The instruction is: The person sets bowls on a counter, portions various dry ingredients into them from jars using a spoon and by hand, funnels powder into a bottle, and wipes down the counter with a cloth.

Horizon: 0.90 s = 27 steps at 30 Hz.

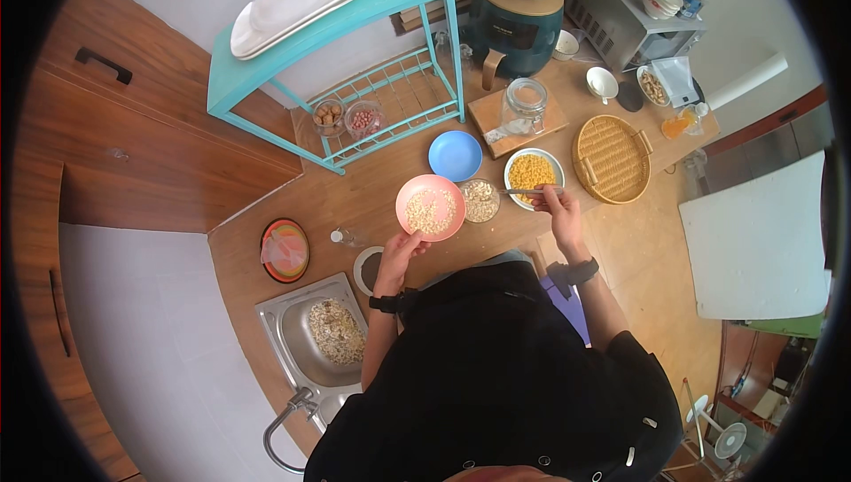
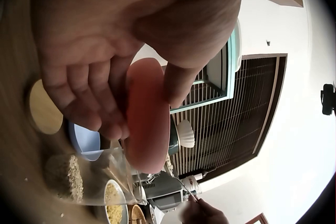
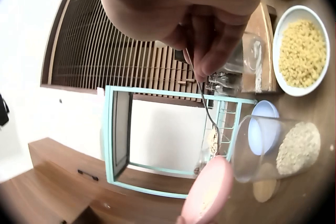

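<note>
My left hand (image 1: 396,265) pinches the near rim of a small pink bowl (image 1: 432,180), fingers on the outside and thumb at the edge. Pale flakes like oats (image 1: 429,213) lie in it. A metal spoon (image 3: 203,98) is gripped by its handle in my right hand (image 1: 558,212). Flakes sit in the spoon's bowl, which overlaps the pink bowl's rim in the right wrist view. Below, a clear container (image 3: 242,148) partly filled with the same flakes stands on the counter. Beside it is a white bowl (image 3: 280,40) of small yellow pieces.
A blue bowl (image 1: 455,155) sits behind the container. Farther back are a glass jar (image 1: 523,101) on a wooden board and a turquoise rack (image 1: 332,52). At right lies a wicker basket (image 1: 612,159); at left is a steel sink (image 1: 292,340) holding a heap of flakes.
</note>
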Each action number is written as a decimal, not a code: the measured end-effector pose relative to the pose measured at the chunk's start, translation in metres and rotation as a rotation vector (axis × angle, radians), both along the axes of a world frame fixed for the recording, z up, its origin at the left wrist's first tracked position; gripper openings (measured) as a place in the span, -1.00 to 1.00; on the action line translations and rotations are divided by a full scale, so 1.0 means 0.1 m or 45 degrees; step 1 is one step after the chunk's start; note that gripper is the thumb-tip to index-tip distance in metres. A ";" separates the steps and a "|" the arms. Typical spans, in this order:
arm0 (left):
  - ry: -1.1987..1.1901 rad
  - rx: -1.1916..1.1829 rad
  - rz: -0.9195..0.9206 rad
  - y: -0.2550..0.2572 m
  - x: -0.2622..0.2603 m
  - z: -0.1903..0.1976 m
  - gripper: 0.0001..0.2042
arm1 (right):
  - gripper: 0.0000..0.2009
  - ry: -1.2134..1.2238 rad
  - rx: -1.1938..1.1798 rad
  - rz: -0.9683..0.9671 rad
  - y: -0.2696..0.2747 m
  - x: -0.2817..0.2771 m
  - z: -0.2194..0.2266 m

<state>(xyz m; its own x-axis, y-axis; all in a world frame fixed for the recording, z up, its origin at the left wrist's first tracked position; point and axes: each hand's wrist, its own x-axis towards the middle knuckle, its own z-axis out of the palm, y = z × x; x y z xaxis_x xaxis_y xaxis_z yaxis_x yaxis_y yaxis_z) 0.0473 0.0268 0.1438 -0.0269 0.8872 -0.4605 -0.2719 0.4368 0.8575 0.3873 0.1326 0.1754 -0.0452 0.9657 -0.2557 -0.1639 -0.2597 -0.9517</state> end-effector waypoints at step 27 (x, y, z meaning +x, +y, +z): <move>-0.004 0.162 -0.098 0.13 0.10 0.07 -0.72 | -0.75 -0.188 0.445 0.387 -0.22 -0.49 0.47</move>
